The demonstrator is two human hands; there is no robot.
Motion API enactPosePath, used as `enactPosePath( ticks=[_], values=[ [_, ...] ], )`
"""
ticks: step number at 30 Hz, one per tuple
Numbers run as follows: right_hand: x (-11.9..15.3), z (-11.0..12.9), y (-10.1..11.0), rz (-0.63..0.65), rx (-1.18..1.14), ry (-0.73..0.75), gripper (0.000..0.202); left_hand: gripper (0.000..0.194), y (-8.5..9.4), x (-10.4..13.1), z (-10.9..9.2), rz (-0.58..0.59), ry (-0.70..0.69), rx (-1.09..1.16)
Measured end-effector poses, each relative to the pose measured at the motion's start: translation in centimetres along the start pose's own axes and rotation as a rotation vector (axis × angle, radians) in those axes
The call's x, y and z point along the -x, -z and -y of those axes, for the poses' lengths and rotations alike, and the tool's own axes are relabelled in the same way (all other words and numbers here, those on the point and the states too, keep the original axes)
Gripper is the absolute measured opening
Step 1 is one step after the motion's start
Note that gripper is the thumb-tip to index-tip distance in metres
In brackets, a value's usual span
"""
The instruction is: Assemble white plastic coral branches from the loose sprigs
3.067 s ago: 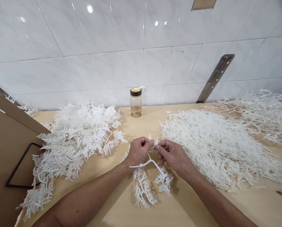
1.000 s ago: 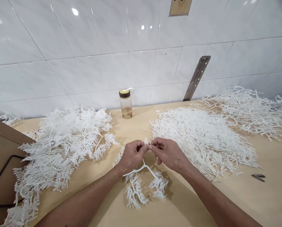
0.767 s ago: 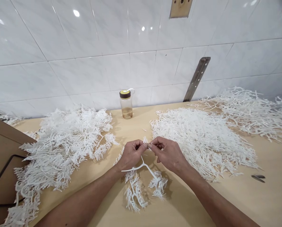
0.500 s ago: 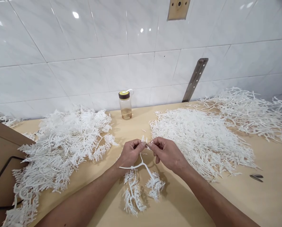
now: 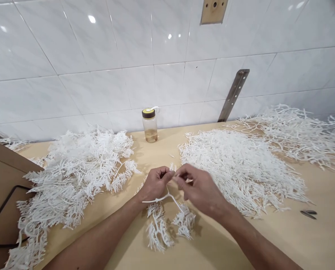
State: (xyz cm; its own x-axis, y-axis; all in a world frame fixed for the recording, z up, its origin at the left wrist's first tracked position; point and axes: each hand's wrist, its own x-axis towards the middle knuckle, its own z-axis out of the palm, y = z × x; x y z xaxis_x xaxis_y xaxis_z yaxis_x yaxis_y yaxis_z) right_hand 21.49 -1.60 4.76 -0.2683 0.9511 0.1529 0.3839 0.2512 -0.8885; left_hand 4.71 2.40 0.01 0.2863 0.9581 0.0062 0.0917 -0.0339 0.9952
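Observation:
A white plastic branch (image 5: 167, 195) with feathery sprigs hangs below my hands, over the tabletop. My left hand (image 5: 157, 183) pinches its upper end between thumb and forefinger. Close against that thumb, my right hand (image 5: 197, 184) is closed with the fingers curled, slightly blurred. A small whitish bit shows inside its curled fingers, too small to name. Two leafy clusters (image 5: 159, 228) dangle from the lower forks, and a bare stem sticks out to the left across my left wrist.
A heap of leafy white branches (image 5: 85, 168) lies at left, beside a brown board (image 5: 6, 180). Loose white sprigs (image 5: 240, 165) are piled at right, bare branches (image 5: 305, 135) behind them. A bottle (image 5: 149, 127) stands near the wall; small dark tweezers-like pieces (image 5: 308, 214) lie at right.
My right hand has turned and its fingers have curled further in, near the left thumb. My left hand keeps its pinch on the branch. The view has shifted slightly.

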Motion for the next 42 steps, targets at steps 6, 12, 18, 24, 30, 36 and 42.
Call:
enactPosePath(
  ticks=[6, 12, 18, 24, 30, 36, 42],
  values=[
    [-1.7, -3.9, 5.4, -0.647, 0.429, 0.087, 0.02, 0.04, -0.6, 0.4, -0.2, 0.119, -0.044, -0.042],
    [-1.2, -2.5, 4.7, -0.268, 0.268, -0.036, 0.031, 0.042, -0.8, 0.7, -0.9, 0.159, -0.053, -0.038],
    [-1.0, -2.8, 2.3, 0.061, -0.119, -0.169, 0.028, 0.041, -0.8, 0.6, -0.8, 0.181, -0.074, -0.043],
    [-1.3, -3.9, 2.2, 0.093, -0.297, -0.216, 0.028, 0.042, -0.6, 0.5, -0.7, 0.191, -0.073, -0.038],
    [-1.5, -4.0, 2.2, 0.138, -0.324, -0.201, 0.027, 0.043, -0.5, 0.5, -0.6, 0.189, -0.062, -0.045],
    [-1.3, -3.9, 1.8, 0.102, -0.195, -0.163, 0.03, 0.042, -0.6, 0.5, -1.0, 0.11, 0.009, 0.057],
    [-1.1, -3.1, 0.8, -0.011, 0.084, -0.061, 0.032, 0.037, -0.8, 0.3, -0.6, -0.004, 0.041, 0.145]
  ],
)
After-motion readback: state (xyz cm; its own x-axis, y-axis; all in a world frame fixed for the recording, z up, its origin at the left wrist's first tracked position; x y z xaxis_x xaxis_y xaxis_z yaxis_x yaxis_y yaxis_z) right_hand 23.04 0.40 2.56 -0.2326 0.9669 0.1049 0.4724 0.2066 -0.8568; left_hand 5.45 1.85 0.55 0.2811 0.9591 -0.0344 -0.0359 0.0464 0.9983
